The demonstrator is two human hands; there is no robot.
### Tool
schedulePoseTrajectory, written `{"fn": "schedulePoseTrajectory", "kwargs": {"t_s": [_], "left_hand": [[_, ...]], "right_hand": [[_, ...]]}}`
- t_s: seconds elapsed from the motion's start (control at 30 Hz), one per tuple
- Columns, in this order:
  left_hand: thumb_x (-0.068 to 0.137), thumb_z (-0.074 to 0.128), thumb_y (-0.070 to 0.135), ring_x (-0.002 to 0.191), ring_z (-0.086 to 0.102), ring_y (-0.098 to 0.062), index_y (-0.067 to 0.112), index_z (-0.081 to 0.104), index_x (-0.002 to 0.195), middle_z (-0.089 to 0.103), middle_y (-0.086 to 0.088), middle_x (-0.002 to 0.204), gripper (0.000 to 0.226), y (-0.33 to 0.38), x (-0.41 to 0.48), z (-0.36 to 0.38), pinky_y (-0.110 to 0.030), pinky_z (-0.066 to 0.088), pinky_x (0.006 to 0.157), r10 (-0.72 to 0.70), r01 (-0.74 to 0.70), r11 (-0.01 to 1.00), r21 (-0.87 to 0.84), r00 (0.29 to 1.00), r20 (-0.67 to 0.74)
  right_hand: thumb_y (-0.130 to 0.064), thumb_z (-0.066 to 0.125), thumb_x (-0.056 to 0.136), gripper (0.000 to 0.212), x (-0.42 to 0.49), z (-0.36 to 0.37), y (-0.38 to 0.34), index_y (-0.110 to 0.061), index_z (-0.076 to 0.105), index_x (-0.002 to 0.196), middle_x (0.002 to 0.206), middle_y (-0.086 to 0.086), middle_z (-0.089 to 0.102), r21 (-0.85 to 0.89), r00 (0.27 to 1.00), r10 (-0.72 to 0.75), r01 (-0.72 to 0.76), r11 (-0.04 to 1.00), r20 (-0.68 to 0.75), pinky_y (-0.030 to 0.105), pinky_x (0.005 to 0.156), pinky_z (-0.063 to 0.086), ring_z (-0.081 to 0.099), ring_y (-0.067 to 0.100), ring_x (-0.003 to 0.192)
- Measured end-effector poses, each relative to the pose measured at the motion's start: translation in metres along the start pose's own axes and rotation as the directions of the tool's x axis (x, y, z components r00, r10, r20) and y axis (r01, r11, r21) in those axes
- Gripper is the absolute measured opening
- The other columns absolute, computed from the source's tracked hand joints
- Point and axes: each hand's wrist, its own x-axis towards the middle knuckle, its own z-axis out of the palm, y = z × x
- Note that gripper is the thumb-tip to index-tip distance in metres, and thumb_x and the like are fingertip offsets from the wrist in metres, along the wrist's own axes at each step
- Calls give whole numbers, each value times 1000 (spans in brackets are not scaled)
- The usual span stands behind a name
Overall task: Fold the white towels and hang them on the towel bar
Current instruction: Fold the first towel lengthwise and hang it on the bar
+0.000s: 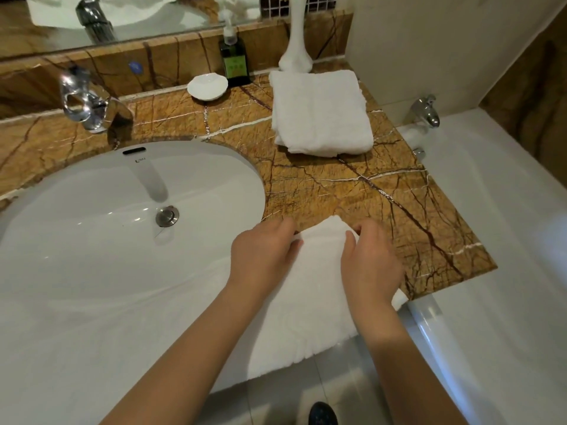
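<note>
The person's left hand (264, 253) and right hand (371, 262) lie side by side with a narrow stretch of white towel (319, 271) between them. Each hand grips the towel's far folded edge, fingers curled over it, the right thumb lying on top of the cloth. The towel runs back under both palms and wrists and drapes down over the near edge of the marble counter (399, 210). Well beyond the fingertips, a second folded towel (319, 111) lies flat at the back of the counter. Just left of the left hand is the white sink (92, 210), with the chrome faucet (86, 102) farther off behind it. A soap dish (207, 86), green bottle (234, 61) and white vase (297, 44) stand far beyond the hands. The bathtub (506, 240) lies to the right of the right hand.
</note>
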Motion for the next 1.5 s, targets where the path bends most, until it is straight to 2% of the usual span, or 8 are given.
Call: {"fn": "schedulePoseTrajectory", "kwargs": {"t_s": [0.13, 0.27, 0.5, 0.8, 1.07, 1.23, 1.4, 1.5], "left_hand": [[68, 72, 2, 64, 56, -27, 11, 65, 72, 62, -5, 73, 12, 11, -12, 6, -28, 32, 50, 212, -211, 977, 17, 976, -54], [73, 73, 2, 75, 63, -26, 9, 72, 82, 70, -5, 84, 12, 9, -23, 5, -31, 50, 59, 187, -194, 967, -165, 981, -57], [77, 49, 58, 79, 58, -9, 30, 61, 79, 64, 12, 79, 31, -43, -38, -27, -32, 47, 68, -314, 384, 871, -305, 915, 255], [73, 73, 40, 60, 50, -9, 33, 54, 83, 61, 4, 67, 22, -103, -53, -46, -17, 39, 58, -83, 415, 655, -632, 871, 485], [54, 81, 47, 74, 53, -1, 28, 62, 84, 59, 23, 79, 40, -107, -52, -51, -20, 43, 76, 9, 380, 732, -566, 825, 565], [49, 79, 53, 71, 57, -15, 31, 56, 89, 63, 5, 76, 50, -104, -55, -52, -32, 47, 74, -42, 431, 704, -564, 819, 572], [68, 85, 20, 73, 57, -4, 14, 66, 79, 64, -2, 83, 23, -97, -50, -56, -24, 47, 74, 57, 392, 693, -605, 807, 588], [70, 83, 28, 72, 59, -7, 16, 71, 73, 67, -7, 80, 17, -96, -45, -60, -23, 45, 70, 45, 452, 700, -553, 745, 666]], "right_hand": [[-8, 60, 89, 28, -13, -8, -4, -13, 60, 116, 117, 7, 61, 144, 949, -290, 307, 941, -125, 39, 91, 42, 56, 28, 111], [-39, 18, 100, 55, -44, -4, 3, -20, 24, 151, 158, -1, 21, 97, 805, -517, 513, 853, 291, 40, 119, 11, 12, 18, 147], [-49, 4, 96, 63, -43, -1, 9, -24, 4, 153, 161, -5, 1, 34, 806, -477, 498, 867, 350, 39, 119, -6, -7, 14, 147], [-50, 0, 94, 63, -43, -1, 9, -27, -3, 152, 160, -7, 0, 19, 812, -459, 486, 874, 361, 39, 120, -6, -8, 14, 147], [-51, -3, 93, 59, -42, 0, 8, -31, -14, 147, 160, -8, -4, -2, 819, -447, 480, 877, 359, 40, 119, -6, -10, 14, 147], [-49, 4, 95, 60, -42, -1, 8, -29, -3, 151, 160, -7, 0, 15, 825, -441, 466, 884, 355, 40, 120, -5, -7, 14, 147], [-49, 7, 96, 60, -41, 1, 7, -29, -1, 152, 160, -7, 0, 6, 828, -439, 466, 885, 350, 41, 120, -5, -7, 14, 147], [-48, 8, 96, 60, -42, 0, 7, -28, -1, 152, 160, -8, 0, 1, 829, -439, 468, 884, 346, 40, 120, -5, -6, 14, 147]]}}
